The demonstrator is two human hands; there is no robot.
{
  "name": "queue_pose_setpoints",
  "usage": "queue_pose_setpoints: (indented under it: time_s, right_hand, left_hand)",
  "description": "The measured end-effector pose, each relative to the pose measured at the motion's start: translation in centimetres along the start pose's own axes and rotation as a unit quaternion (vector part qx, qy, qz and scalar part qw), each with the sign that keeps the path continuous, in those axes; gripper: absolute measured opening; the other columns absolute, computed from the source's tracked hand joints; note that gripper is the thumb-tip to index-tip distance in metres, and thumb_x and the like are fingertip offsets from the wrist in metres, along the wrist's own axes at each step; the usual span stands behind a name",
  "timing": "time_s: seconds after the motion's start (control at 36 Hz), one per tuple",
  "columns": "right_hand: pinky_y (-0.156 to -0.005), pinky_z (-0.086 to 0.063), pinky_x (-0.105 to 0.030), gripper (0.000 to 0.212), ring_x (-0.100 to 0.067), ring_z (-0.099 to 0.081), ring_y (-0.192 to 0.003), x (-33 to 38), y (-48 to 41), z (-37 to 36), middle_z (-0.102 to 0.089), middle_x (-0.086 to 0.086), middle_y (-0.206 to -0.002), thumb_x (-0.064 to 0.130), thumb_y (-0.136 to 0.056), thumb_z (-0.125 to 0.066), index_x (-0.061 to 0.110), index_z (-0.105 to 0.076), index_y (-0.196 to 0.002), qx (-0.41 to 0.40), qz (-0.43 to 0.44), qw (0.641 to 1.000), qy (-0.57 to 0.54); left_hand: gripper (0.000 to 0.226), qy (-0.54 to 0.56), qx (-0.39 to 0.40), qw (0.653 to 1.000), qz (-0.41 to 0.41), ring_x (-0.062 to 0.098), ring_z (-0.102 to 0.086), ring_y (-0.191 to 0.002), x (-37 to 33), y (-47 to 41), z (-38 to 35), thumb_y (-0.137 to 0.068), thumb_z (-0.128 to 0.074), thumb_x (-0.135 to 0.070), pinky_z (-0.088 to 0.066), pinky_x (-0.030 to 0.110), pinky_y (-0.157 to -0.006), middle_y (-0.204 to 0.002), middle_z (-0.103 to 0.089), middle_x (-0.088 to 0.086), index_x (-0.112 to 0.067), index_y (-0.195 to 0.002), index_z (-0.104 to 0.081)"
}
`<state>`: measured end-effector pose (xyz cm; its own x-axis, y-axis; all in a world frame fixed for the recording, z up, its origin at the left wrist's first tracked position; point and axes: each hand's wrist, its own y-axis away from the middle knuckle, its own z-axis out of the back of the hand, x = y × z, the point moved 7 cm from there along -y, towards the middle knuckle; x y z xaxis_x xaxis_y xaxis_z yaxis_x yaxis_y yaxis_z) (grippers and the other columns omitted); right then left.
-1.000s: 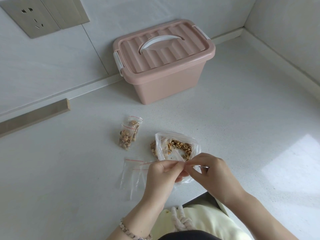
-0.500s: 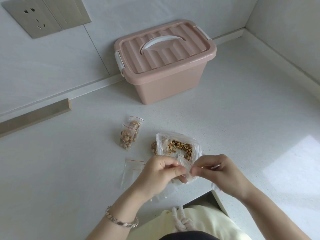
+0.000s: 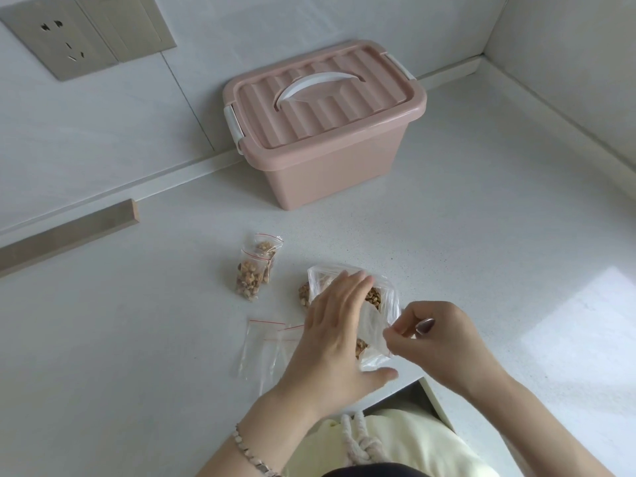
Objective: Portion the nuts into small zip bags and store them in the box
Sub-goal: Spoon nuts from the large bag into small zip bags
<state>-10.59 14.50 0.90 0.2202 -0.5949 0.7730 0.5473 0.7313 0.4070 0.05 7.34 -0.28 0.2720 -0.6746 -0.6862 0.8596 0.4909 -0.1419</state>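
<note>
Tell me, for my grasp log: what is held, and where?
Right hand pinches a small zip bag by its edge; left hand, fingers straight, holds nothing.

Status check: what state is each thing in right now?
Box: lid on.
Filled bags: two, holding nuts, lying down.
Empty bags: flat, unfilled.
Large nut bag: mouth open.
Left hand: fingers straight, at large nut bag.
Right hand: pinches small bag.

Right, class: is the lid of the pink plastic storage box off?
No, the ribbed pink lid sits closed on the pink plastic storage box.
</note>
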Motion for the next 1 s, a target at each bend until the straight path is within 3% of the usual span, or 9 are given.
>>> queue_pose_setpoints:
  time_s: [0.06,0.19,0.36,0.53,0.64,0.72,0.83,0.89,1.0]
  right_hand:
    - [-0.046,-0.032,-0.015,0.015,-0.003,-0.038,-0.041,0.2,-0.1,-0.2,-0.065,-0.001,-0.056,0.017,-0.068,-0.068,0.017,-0.063,-0.054,0.020,-0.003,1.000,-0.013]
    - [-0.051,-0.034,-0.023,0.014,-0.012,-0.041,-0.049,0.7,-0.2,-0.7,-0.066,-0.009,-0.060,0.016,-0.070,-0.067,0.015,-0.064,-0.057,0.046,-0.001,0.998,-0.045]
    - [-0.051,-0.030,-0.026,0.014,-0.015,-0.039,-0.053,0.1,-0.5,-0.8,-0.059,-0.024,-0.063,0.014,-0.073,-0.067,0.009,-0.063,-0.060,0.026,-0.011,0.997,-0.077]
    - [-0.040,-0.024,-0.012,0.021,-0.006,-0.029,-0.041,-0.2,-0.7,-0.7,-0.043,0.010,-0.042,0.022,-0.078,-0.068,0.015,-0.062,-0.059,0.024,-0.001,0.999,-0.043]
    - [-0.059,-0.037,-0.006,0.020,-0.006,-0.051,-0.065,-0.4,-1.0,0.8,-0.056,0.009,-0.077,0.029,-0.092,-0.050,0.025,-0.057,-0.073,-0.036,0.053,0.996,0.055]
    - [-0.065,-0.034,-0.013,0.035,-0.011,-0.051,-0.073,-0.9,-1.0,1.7,-0.048,0.006,-0.088,0.033,-0.096,-0.032,0.026,-0.056,-0.072,-0.050,0.057,0.991,0.106]
    - [-0.060,-0.032,-0.024,0.044,-0.002,-0.050,-0.066,-1.8,-1.1,3.0,-0.054,0.014,-0.070,0.040,-0.094,-0.030,0.030,-0.058,-0.062,-0.081,0.055,0.990,0.097]
    - [-0.052,-0.034,-0.020,0.039,-0.001,-0.052,-0.054,-2.2,-1.2,3.3,-0.052,0.012,-0.054,0.038,-0.094,-0.034,0.029,-0.060,-0.066,-0.097,0.053,0.993,0.045]
    - [-0.059,-0.045,-0.016,0.024,-0.005,-0.059,-0.067,-2.5,-0.9,2.3,-0.060,0.009,-0.062,0.037,-0.088,-0.041,0.034,-0.063,-0.080,-0.092,0.140,0.985,0.032]
  left_hand:
    - [0.097,-0.022,-0.032,0.999,-0.016,0.001,-0.010,-0.140,-0.1,-0.2,-0.1,-0.064,-0.059,-0.058,-0.016,0.031,-0.112,-0.146,-0.025,-0.007,-0.021,-0.142,-0.015]
    - [0.072,-0.044,-0.156,0.987,-0.021,0.013,-0.050,-0.109,-0.4,-0.5,0.6,-0.071,-0.064,-0.046,-0.039,0.039,-0.099,-0.112,-0.057,0.001,-0.009,-0.127,-0.038]
    - [0.048,-0.075,-0.198,0.977,-0.033,0.010,-0.049,-0.094,-0.5,-0.1,0.9,-0.071,-0.063,-0.037,-0.041,0.036,-0.091,-0.091,-0.062,0.001,-0.013,-0.109,-0.047]
    - [0.039,-0.117,-0.205,0.972,-0.012,0.005,-0.052,-0.079,0.5,0.6,1.1,-0.072,-0.063,-0.042,-0.042,0.027,-0.084,-0.078,-0.061,-0.008,-0.018,-0.100,-0.050]
    - [0.041,-0.089,-0.155,0.979,0.092,0.004,-0.051,-0.069,3.2,1.0,1.2,-0.072,-0.057,-0.057,-0.043,0.022,-0.073,-0.073,-0.055,-0.016,-0.019,-0.089,-0.057]
    - [0.038,-0.023,-0.107,0.975,0.192,0.006,-0.055,-0.075,6.3,1.9,0.6,-0.070,-0.060,-0.056,-0.048,0.028,-0.072,-0.077,-0.052,-0.021,-0.022,-0.087,-0.056]
    - [0.037,0.052,-0.041,0.952,0.299,0.006,-0.051,-0.105,9.4,2.7,-0.8,-0.074,-0.068,-0.048,-0.036,0.010,-0.081,-0.105,-0.052,-0.013,-0.021,-0.095,-0.055]
    - [0.037,0.073,-0.011,0.945,0.318,0.007,-0.037,-0.127,10.2,2.7,-1.5,-0.077,-0.068,-0.044,-0.025,0.012,-0.094,-0.132,-0.041,-0.009,-0.019,-0.100,-0.053]
    - [0.037,0.123,0.029,0.930,0.344,0.005,-0.014,-0.140,11.2,2.2,-2.7,-0.079,-0.067,-0.042,-0.020,0.020,-0.096,-0.154,-0.009,-0.011,-0.017,-0.101,-0.053]
